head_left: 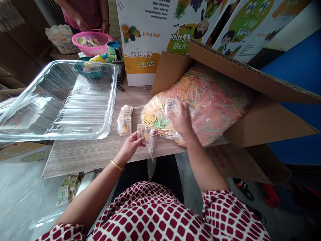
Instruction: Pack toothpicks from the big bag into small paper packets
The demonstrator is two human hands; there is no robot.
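Head view: the person's left hand (130, 144) pinches a small packet (143, 132) between thumb and fingers, low over the front of the bench (75, 154). A crumpled strip of clear plastic (150, 146) hangs just beside that packet. The right hand (182, 117), a little blurred, grips a second packet (171, 106) at the fingertips, in front of a big clear bag (213, 103) of coloured sticks (150, 119). The bag lies partly inside an open cardboard box (265, 124), with loose sticks showing at its left end. A pile of packets (124, 124) sits on the bench, near the left hand and to the left of the packet it holds. Farther left is a large clear plastic tray (106, 129). Beyond it, a co-worker (86, 15) stands at a pink basket (91, 51), next to a printed carton (140, 43).
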